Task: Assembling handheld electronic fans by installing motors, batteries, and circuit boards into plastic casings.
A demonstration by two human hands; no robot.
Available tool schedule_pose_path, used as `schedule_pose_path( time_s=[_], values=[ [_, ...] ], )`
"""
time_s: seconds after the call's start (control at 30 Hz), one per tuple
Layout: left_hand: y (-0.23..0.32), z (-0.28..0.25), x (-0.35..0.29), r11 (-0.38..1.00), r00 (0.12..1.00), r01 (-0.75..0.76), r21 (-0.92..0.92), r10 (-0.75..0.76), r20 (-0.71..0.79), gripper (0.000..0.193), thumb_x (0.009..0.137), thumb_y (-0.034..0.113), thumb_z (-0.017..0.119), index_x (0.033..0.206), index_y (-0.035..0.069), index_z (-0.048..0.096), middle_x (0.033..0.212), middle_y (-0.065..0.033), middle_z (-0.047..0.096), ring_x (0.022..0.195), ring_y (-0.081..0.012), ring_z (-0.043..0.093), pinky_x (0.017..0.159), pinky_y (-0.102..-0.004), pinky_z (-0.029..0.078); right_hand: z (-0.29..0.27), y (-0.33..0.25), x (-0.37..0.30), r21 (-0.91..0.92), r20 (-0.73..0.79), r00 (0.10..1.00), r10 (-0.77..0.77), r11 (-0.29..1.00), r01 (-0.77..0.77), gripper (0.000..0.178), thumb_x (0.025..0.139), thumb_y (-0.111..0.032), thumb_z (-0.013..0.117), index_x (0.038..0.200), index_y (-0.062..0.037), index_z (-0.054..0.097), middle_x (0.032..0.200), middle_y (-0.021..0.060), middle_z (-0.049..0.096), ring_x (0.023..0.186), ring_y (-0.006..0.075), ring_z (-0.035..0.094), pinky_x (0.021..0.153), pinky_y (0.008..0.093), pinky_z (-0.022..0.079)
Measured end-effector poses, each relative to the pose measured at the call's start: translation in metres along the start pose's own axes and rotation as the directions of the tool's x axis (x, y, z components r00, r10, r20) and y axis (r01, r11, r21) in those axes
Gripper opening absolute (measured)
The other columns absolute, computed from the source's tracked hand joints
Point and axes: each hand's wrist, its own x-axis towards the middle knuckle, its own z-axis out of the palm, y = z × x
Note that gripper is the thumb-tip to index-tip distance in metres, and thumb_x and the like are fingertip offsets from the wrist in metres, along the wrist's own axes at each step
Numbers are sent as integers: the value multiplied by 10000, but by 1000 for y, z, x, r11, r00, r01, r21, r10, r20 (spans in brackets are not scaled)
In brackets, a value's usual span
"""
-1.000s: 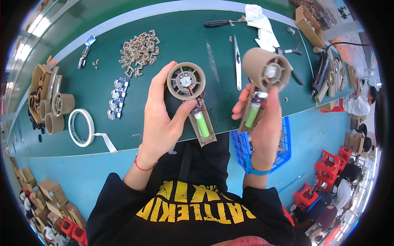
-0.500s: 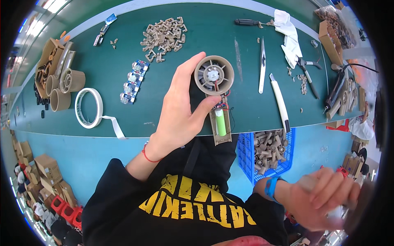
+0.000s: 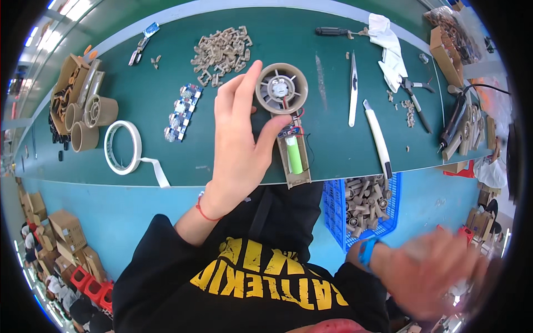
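Observation:
My left hand [image 3: 241, 130] is at a beige handheld fan [image 3: 297, 161], its thumb against the neck and its fingers along the left of the round housing. The fan's round end faces up, showing ribs and a motor. Its handle is uncovered, with a green battery cell [image 3: 293, 155], a small circuit board and thin red and black wires inside. The handle's lower end reaches the table's front edge. My right hand [image 3: 430, 272] is away from the table at the lower right, smeared by motion; its fingers cannot be made out.
On the green table [image 3: 239, 161] lie a tape roll [image 3: 123, 147], blue circuit boards [image 3: 183, 112], a pile of beige clips [image 3: 222, 54], tweezers [image 3: 353, 91], a white-handled knife [image 3: 377, 139] and pliers [image 3: 416, 102]. A blue crate [image 3: 336, 216] of beige parts stands below the front edge.
My left hand and the fan have shifted slightly up and left, and its fingers have spread apart a little. My right hand remains at the lower right, now more blurred.

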Motion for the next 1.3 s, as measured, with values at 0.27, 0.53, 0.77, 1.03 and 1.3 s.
schedule_pose_path(
  time_s=[0.27, 0.53, 0.77, 1.03, 1.3],
  values=[
    [4, 17, 17, 985, 988, -25, -169, -1, -153, 480, 871, -41, 605, 1332, -8, 472, 1273, -141, 545, 1128, -243, 572, 908, -340, 492, -9, -7, 1, -208, 76, 986, -149, 965, 161, 328, 856, -374, 592, 984, -72, 585, 832, 26, 558, 705, 92, 543, 623, 197, 410],
    [42, -23, -17, 901, 967, -210, -379, 248, 54, 510, 783, 26, 715, 1258, 17, 529, 1158, -122, 584, 949, -202, 584, 753, -319, 474, -25, 48, -57, -180, -296, 547, 783, 516, -837, 485, 977, -367, 535, 1232, 42, 487, 946, 173, 635, 711, 196, 606, 598, 288, 489],
    [45, -11, -38, 894, 977, 20, -447, 78, 199, 792, 784, 93, 754, 1440, 0, 319, 1383, -218, 380, 1080, -302, 576, 868, -364, 503, 19, 52, -78, -84, -184, 236, 954, 224, -971, 540, 1023, -424, 412, 1291, 45, 422, 998, 76, 590, 746, 106, 548, 622, 225, 431],
    [44, -10, -38, 917, 981, -59, -394, 126, 146, 754, 769, 84, 767, 1416, 26, 383, 1341, -192, 415, 1065, -295, 596, 811, -347, 528, 7, 48, -87, 370, -97, 40, 994, 73, -926, 558, 1006, -432, 379, 1282, 49, 436, 1007, 123, 591, 759, 157, 570, 650, 274, 459],
    [45, 4, -46, 885, 980, -41, -463, 126, 156, 771, 778, 45, 741, 1443, 21, 351, 1337, -187, 405, 1001, -261, 617, 745, -325, 539, 1, 45, -107, 639, -62, 104, 993, 120, -760, 499, 1017, -403, 361, 1264, 20, 454, 1014, 125, 588, 725, 152, 559, 629, 280, 454]
  ],
)
